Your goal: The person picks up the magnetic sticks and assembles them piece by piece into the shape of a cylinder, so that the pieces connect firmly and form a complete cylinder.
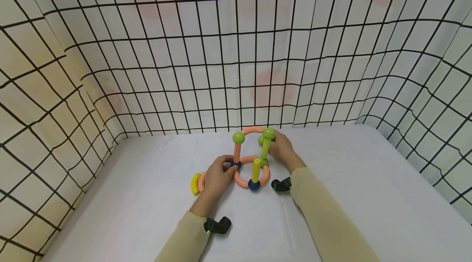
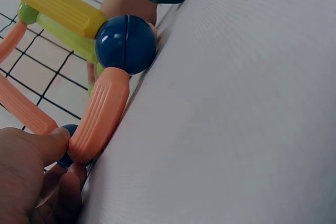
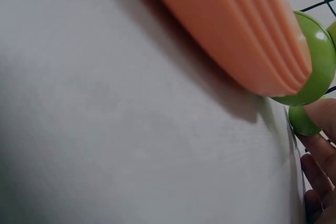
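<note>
A toy frame of curved and straight rods joined by balls stands on the table. Its base is an orange ring (image 1: 241, 183) with a front blue ball (image 1: 254, 185) under a yellow upright rod (image 1: 256, 170). An orange rod (image 1: 237, 153) and a lime rod (image 1: 265, 147) also stand up, each topped by a green ball. An orange curved rod (image 1: 252, 129) arches across the top at the back. My left hand (image 1: 217, 177) pinches the left blue ball (image 2: 65, 162) at the base. At the back right, my right hand (image 1: 282, 149) pinches a small-looking green ball (image 3: 303, 120).
Left of my left hand lie a yellow curved piece (image 1: 195, 184) and an orange curved piece (image 1: 201, 182), partly hidden by that hand. A black wire grid (image 1: 221, 65) surrounds the white table (image 1: 121, 213) at the back and sides. Black devices (image 1: 218, 225) sit at both wrists.
</note>
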Demonstrator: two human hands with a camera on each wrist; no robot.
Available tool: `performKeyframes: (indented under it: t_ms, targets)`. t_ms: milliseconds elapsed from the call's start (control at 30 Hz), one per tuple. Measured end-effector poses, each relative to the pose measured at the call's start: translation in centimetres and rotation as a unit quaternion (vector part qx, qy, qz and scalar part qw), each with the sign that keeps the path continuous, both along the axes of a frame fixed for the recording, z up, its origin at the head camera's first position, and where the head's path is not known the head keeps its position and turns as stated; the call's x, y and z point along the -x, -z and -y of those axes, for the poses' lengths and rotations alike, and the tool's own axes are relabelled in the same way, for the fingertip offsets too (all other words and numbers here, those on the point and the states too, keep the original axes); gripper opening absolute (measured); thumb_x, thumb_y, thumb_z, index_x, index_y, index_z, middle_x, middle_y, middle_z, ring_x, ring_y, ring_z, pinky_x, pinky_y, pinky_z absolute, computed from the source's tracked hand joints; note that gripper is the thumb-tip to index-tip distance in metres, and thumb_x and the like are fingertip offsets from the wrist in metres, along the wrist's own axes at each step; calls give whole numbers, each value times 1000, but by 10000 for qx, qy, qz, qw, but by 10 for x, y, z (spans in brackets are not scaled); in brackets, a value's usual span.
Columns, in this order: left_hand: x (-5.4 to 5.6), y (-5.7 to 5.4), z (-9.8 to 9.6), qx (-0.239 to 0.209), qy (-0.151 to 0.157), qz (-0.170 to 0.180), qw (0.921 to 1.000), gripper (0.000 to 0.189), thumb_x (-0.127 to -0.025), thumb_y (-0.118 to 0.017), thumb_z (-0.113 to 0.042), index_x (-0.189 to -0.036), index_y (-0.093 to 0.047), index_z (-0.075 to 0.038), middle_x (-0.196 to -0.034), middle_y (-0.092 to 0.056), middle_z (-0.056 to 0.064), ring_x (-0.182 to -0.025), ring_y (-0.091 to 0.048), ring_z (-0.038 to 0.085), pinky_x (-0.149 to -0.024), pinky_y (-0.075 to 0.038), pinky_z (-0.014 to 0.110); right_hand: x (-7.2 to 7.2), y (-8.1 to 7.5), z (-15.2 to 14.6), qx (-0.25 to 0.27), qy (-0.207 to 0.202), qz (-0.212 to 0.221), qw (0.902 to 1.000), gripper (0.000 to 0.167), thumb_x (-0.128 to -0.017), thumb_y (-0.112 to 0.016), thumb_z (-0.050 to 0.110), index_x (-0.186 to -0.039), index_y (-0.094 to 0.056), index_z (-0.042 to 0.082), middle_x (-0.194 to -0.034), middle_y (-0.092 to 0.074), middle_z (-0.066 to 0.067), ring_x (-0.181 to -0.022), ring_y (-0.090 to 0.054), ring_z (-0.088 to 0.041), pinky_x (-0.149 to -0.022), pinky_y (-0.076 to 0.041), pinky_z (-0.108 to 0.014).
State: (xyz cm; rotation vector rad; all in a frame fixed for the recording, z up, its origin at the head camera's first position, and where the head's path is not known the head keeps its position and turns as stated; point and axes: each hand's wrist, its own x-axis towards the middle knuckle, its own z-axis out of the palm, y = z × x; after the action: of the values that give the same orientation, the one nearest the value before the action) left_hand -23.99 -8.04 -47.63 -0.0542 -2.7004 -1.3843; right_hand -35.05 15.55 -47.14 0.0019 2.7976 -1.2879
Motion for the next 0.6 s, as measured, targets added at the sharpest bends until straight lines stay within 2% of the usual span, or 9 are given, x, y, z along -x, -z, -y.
performKeyframes:
  t_ms: [100, 200, 367, 600]
  targets:
    - [0, 0, 0, 10, -20, -3, 10000, 31, -95, -69, -26, -125, -65, -18, -115, -66, 3, -91, -63, 15, -78, -53, 32, -1, 0, -1, 250, 7, -20, 9997, 58, -94, -65, 30, -146, -46, 15, -146, -53, -14, -140, -43, -38, -117, -29, -60]
    - [-1, 0, 0, 9, -32, 32, 10000, 31, -95, -69, -26, -125, -65, -19, -115, -66, 3, -91, -62, 15, -78, -53, 32, -6, -2, -3, 715, 47, -62, 9974, 53, -94, -61, 24, -144, -47, 14, -143, -54, -14, -136, -47, -35, -116, -34, -55]
    - [-1, 1, -1, 22, -10, 56, 10000, 33, -95, -69, -26, -126, -65, -17, -115, -66, 3, -90, -61, 15, -78, -53, 32, -16, -9, -8, 1312, 112, -293, 9909, 48, -96, -59, 16, -142, -47, 9, -140, -54, -14, -129, -49, -30, -108, -44, -47]
    - [-1, 1, -1, -4, -32, 28, 10000, 32, -95, -69, -27, -126, -65, -17, -115, -66, 3, -90, -61, 15, -78, -53, 32, -37, -26, -13, 1639, 364, -683, 9834, 45, -98, -63, 18, -140, -49, 11, -138, -56, -12, -125, -51, -29, -102, -47, -41]
